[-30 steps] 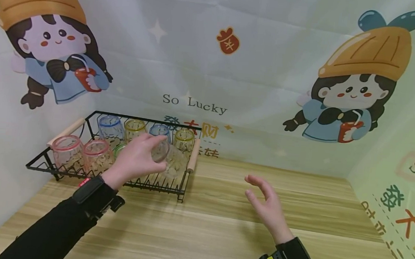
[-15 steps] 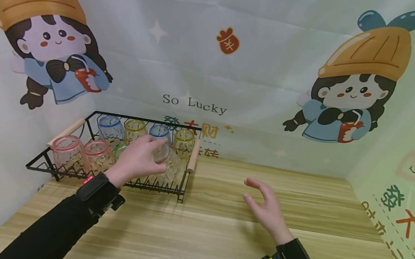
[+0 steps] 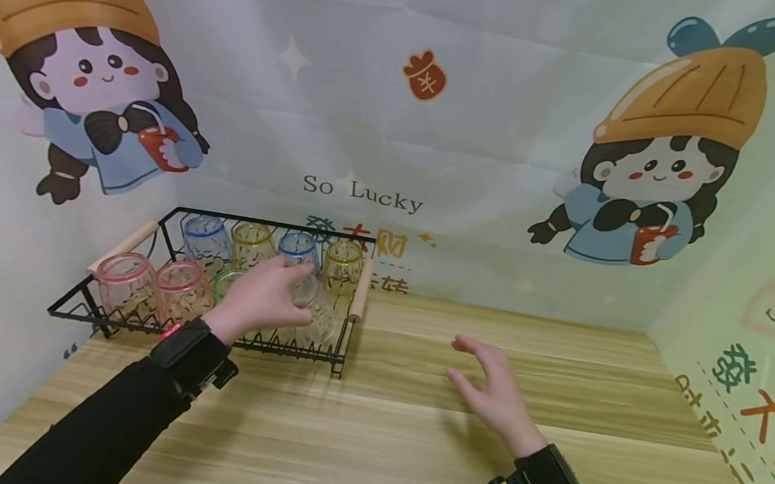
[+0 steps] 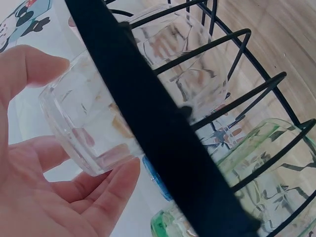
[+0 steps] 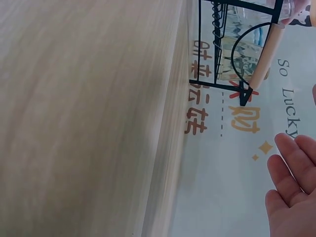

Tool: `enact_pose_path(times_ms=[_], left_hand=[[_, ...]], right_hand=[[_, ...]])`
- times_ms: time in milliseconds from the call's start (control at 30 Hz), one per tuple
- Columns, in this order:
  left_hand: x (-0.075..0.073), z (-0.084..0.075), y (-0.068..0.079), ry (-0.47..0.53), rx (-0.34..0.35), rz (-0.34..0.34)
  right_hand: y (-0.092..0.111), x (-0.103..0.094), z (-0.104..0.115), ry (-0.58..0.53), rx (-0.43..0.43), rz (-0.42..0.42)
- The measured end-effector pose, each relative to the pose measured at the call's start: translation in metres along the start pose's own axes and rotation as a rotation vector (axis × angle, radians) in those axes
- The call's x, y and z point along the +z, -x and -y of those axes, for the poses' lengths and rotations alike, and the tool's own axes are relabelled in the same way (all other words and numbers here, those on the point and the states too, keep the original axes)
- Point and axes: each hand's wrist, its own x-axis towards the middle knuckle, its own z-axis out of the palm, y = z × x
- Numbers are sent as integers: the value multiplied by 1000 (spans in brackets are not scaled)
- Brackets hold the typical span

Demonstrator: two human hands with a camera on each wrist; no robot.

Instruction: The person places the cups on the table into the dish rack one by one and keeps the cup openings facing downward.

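My left hand (image 3: pixel 265 300) reaches over the right front of a black wire rack (image 3: pixel 281 349) and grips a clear glass cup (image 4: pixel 94 118), thumb on one side and fingers on the other. The glass stands between the wires; its lower part shows through as a clear body (image 3: pixel 320 322). Beside it is a green-tinted glass (image 3: pixel 225 283), partly covered by my hand. Two pink-rimmed glasses (image 3: pixel 178 293) stand farther left. Over the table to the right, my right hand (image 3: pixel 495 386) hovers with fingers loosely bent and nothing in it.
Behind stand blue-rimmed glasses (image 3: pixel 206 240) and yellow-rimmed glasses (image 3: pixel 344 265). The rack has a wooden handle (image 3: pixel 361 292) at each end. A wood-grain table (image 3: pixel 399 427) runs up to a printed cloth backdrop (image 3: pixel 491 166).
The left hand and the clear glass have shifted slightly down and right, and the glass sits lower in the rack. The right hand has drifted slightly left and down.
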Motion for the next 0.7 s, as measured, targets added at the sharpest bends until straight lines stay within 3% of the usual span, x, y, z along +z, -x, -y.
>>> enact_pose_path(times_ms=[700], left_hand=[[4, -2, -6, 8, -4, 101]], right_hand=[[-1, -2, -6, 64, 3, 40]])
